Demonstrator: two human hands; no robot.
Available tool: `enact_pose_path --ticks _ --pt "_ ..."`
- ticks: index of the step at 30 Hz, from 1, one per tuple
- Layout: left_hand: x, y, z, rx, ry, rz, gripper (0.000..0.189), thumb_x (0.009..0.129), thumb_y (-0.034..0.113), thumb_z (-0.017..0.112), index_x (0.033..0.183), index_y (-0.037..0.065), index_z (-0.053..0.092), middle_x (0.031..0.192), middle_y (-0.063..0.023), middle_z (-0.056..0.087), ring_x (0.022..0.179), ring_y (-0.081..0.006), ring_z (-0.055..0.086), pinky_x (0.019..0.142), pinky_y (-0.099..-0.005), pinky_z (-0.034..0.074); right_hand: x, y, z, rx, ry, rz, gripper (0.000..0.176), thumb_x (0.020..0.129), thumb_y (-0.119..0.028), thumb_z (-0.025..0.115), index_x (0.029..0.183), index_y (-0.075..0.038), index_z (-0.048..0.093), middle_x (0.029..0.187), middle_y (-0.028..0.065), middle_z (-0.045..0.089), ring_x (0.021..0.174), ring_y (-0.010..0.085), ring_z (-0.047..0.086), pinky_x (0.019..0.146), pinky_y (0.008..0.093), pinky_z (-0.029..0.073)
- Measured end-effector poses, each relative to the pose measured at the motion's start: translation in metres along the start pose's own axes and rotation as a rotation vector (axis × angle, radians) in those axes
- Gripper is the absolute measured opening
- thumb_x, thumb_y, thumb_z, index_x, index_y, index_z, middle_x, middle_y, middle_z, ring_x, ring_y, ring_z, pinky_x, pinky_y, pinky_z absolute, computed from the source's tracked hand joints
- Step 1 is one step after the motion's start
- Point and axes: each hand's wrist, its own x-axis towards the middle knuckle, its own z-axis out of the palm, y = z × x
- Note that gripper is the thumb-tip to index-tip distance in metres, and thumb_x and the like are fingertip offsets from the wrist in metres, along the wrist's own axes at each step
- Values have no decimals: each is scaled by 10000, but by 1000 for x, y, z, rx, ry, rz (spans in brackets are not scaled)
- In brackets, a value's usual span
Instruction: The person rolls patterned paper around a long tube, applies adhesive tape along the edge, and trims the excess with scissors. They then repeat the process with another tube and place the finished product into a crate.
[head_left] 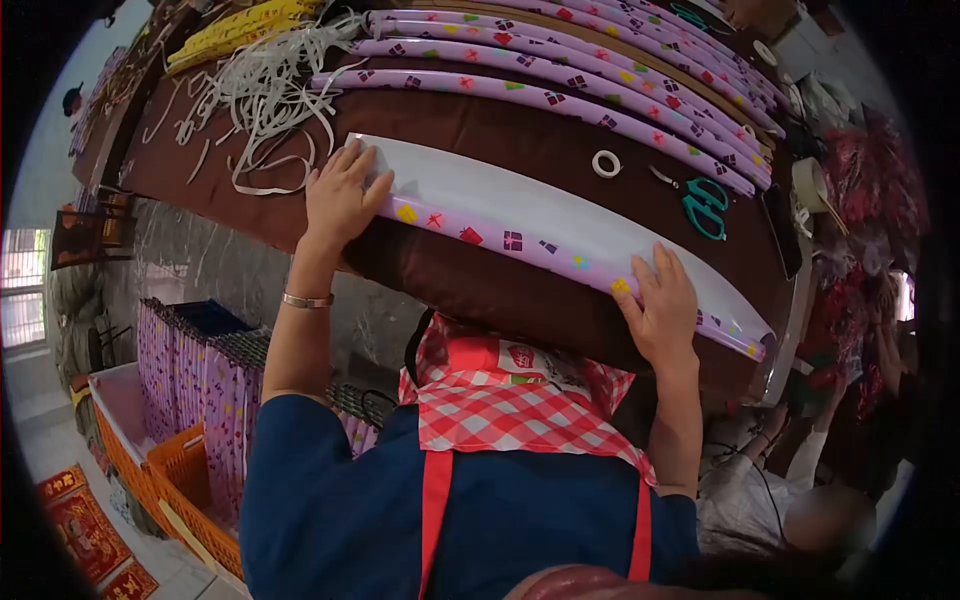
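A sheet of purple gift-wrap paper [560, 205] lies across the table in front of me, white side up. Its near edge is curled over into a narrow roll that shows printed gift boxes. My left hand [345, 190] rests on the sheet's left end, fingers spread and touching the paper. Toward the right end, my right hand [662, 305] lies over the rolled edge, its fingers extended on the white side. Neither hand is closed around anything. Beyond the sheet are a roll of white tape [606, 164] and teal-handled scissors [705, 208].
Several finished purple paper rolls [560, 98] lie along the far side. White ribbon strips [285, 85] are heaped at the left, beside yellow printed bundles [240, 35]. A phone [780, 230] and wide tape [810, 185] sit right. An orange crate [180, 470] stands below left; another person [745, 500] is lower right.
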Motion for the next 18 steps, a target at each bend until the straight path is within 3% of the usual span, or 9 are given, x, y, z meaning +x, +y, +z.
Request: enact_pose_path --ticks 3,7,12,15,18 --pt "1 -8 2 -9 -70 9 529 883 469 562 1282 124 593 1401 -106 529 1284 -302 497 1007 -582 373 -12 18 -4 -43 -20 25 490 905 -435 606 1196 -42 644 1349 234 521 1244 405 482 971 483 405" --pt "0 -11 4 5 -52 35 532 891 458 558 1291 110 597 1405 -126 530 1285 -304 497 1007 -534 385 -38 50 -12 -114 -3 103 476 927 -416 571 1220 -45 628 1363 203 529 1263 392 475 990 481 398" --pt "2 -16 4 -13 -61 64 525 909 444 551 1295 91 599 1402 -151 529 1279 -327 504 1019 -497 392 -74 93 -20 -176 34 224 433 956 -377 524 1251 -72 609 1383 133 532 1288 327 474 1007 561 354" --pt "2 -19 3 8 -83 85 523 928 438 527 1315 92 587 1415 -151 518 1295 -335 489 1041 -497 373 -97 121 -25 -237 38 371 414 1002 -366 448 1260 -83 606 1387 114 533 1297 318 466 1056 563 304" --pt "1 -9 -5 121 -191 4 501 948 436 497 1376 179 543 1485 -130 439 1366 -337 405 1040 -654 281 -113 134 -29 -263 49 422 424 1016 -369 418 1274 -87 601 1402 104 523 1315 307 453 1094 582 248"
